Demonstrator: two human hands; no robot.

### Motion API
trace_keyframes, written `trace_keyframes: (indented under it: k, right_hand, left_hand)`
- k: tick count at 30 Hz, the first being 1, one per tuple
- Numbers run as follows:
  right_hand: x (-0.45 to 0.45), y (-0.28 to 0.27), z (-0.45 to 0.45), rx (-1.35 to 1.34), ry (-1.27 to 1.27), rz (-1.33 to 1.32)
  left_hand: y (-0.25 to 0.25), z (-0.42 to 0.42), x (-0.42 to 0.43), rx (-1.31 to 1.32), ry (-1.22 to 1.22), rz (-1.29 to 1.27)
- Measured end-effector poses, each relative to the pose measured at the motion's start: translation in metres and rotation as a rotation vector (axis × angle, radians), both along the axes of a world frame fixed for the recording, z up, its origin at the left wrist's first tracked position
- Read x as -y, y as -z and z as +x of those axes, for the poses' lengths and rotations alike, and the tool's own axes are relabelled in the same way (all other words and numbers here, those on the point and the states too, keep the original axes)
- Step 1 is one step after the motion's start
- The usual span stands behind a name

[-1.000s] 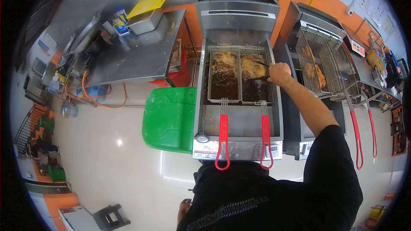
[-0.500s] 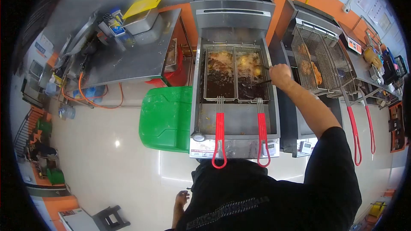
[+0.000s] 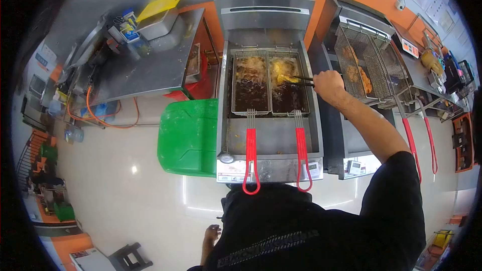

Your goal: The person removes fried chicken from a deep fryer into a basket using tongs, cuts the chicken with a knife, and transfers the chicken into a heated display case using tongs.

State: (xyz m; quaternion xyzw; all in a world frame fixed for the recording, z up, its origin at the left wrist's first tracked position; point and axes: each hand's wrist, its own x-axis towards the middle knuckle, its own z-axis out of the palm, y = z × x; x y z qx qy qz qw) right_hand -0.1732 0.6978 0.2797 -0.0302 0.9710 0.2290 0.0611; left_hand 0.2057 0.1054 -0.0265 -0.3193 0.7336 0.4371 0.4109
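My right hand [image 3: 329, 85] is closed around dark tongs [image 3: 304, 81], which reach left over the right fryer basket [image 3: 271, 90]. At their tips is a yellow battered piece [image 3: 286, 78] at the surface of the bubbling oil. More food [image 3: 250, 65] fries in the left basket [image 3: 233, 90], among foam and dark oil. Both baskets hang in the steel fryer [image 3: 271, 143], their red handles [image 3: 251, 150] pointing towards me. Low beside my body, my left hand [image 3: 213, 232] hangs with loosely bent fingers and nothing visible in it.
A second fryer to the right carries raised wire baskets [image 3: 366, 65] with fried pieces [image 3: 365, 78] inside. A green lid or bin [image 3: 188, 138] stands against the fryer's left side. Further left is a steel table [image 3: 150, 65] with a metal container [image 3: 158, 26] and an orange hose [image 3: 90, 105].
The tongs, spread apart before, have come closer together at the yellow piece, which shows more clearly above the oil. My left hand still hangs low. The whole view has shifted slightly.
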Motion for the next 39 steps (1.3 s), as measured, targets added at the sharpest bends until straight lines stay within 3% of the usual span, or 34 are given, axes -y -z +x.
trace_keyframes:
  k: [2, 9, 13, 16, 19, 20, 24, 32, 39]
  right_hand:
    - [0.003, -0.021, 0.013, 0.029, 0.019, -0.026]
    - [-0.005, -0.053, 0.026, 0.189, 0.118, -0.168]
    - [-0.004, -0.061, 0.022, 0.260, 0.133, -0.144]
    - [-0.004, -0.063, 0.014, 0.225, 0.130, -0.123]
    - [-0.012, -0.057, -0.005, 0.189, 0.151, -0.114]
    - [-0.012, -0.055, -0.013, 0.187, 0.169, -0.121]
    - [-0.010, -0.021, -0.039, 0.117, 0.176, -0.160]
    - [0.011, 0.040, -0.089, 0.216, 0.163, -0.048]
    - [0.002, 0.036, -0.083, 0.181, 0.115, -0.024]
  left_hand:
    - [-0.019, -0.013, -0.014, 0.000, 0.048, -0.054]
    - [0.038, -0.016, 0.007, -0.082, 0.039, 0.057]
    - [0.038, -0.021, 0.005, -0.204, 0.020, 0.055]
    - [0.030, -0.026, 0.004, -0.111, 0.038, 0.020]
    - [0.017, -0.023, 0.001, -0.130, -0.056, 0.062]
    - [0.010, -0.021, 0.001, -0.158, 0.089, -0.008]
    - [0.017, -0.004, 0.007, -0.080, 0.026, -0.001]
    - [-0.019, 0.013, -0.001, -0.027, -0.074, -0.048]
    - [-0.028, 0.029, -0.006, 0.002, -0.111, -0.040]
